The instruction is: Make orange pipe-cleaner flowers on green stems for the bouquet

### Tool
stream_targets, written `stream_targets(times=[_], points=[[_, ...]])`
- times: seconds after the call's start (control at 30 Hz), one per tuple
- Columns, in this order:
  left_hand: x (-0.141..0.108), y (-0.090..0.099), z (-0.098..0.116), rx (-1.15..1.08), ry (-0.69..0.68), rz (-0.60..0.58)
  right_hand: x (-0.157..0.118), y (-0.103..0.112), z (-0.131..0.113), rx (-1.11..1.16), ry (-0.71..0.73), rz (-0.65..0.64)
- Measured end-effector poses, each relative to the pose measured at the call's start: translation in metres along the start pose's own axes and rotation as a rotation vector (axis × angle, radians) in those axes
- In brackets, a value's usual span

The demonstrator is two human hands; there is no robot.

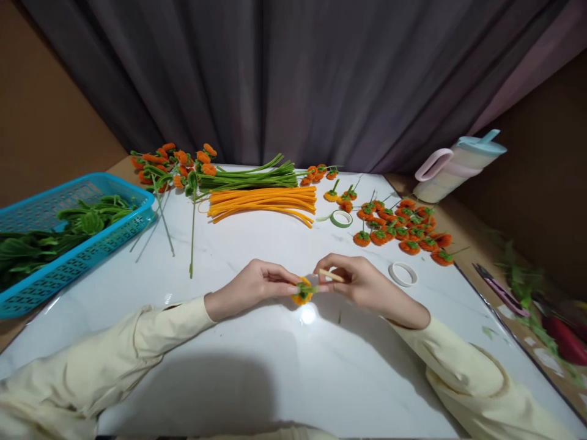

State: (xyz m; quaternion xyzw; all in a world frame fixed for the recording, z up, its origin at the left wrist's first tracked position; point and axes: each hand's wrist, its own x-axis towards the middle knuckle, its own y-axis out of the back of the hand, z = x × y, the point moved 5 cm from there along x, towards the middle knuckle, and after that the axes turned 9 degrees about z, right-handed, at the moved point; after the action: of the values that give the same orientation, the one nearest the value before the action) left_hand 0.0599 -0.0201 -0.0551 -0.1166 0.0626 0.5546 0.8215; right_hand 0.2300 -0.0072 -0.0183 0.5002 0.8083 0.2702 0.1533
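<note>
A blue basket [77, 266] of green leaves [94, 219] stands at the far left of the tabletop [302, 373]. Next come orange flowers [182, 157] in a loose cluster, with a thin stem [192, 238] lying toward the near side. Green rods [252, 177] lie behind a bundle of yellow rods [263, 200] near the back.

Nearer, the left hand [254, 284] pinches a yellow flower [302, 298] between thumb and fingers. The flower is at the middle, just above the tabletop, its green base showing. The right hand [358, 280] has a pale stick [331, 275] tucked in its fingers, while its fingertips meet a green strip at the flower's base; whether they pinch that strip firmly I cannot tell.

The step in hand looks like fixing or wrapping green at that base. The next move seems to call for a steady left grip and light, close work by the right fingertips, with the stick out of the way.

Beyond the right hand lie a green roll [342, 224] and many orange blooms [406, 224]. A white ring [403, 285] lies beside the right wrist, a cup [449, 177] stands behind, and pink-handled cutters [504, 294] rest off the right edge.
</note>
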Motion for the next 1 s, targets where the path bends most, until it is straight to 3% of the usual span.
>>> stream_targets(times=[0.2,0.37,0.5,0.7,0.83,1.0], points=[[0.003,0.008,-0.002,0.005,-0.033,0.120,0.004,0.013,0.030,-0.273,-0.067,0.142],[0.010,0.013,-0.007,-0.042,0.015,0.118,0.003,0.006,0.028,-0.375,0.089,0.238],[0.009,0.009,-0.004,-0.010,0.023,0.086,-0.002,-0.001,0.008,-0.182,0.274,0.245],[0.005,0.002,-0.006,-0.046,0.101,-0.031,-0.005,-0.019,-0.007,0.198,0.300,0.151],[0.003,0.002,-0.013,-0.126,0.227,-0.070,-0.007,-0.022,-0.009,0.200,0.352,0.187],[0.003,-0.003,-0.015,-0.238,0.263,-0.124,-0.016,-0.023,-0.016,0.094,0.559,0.256]])
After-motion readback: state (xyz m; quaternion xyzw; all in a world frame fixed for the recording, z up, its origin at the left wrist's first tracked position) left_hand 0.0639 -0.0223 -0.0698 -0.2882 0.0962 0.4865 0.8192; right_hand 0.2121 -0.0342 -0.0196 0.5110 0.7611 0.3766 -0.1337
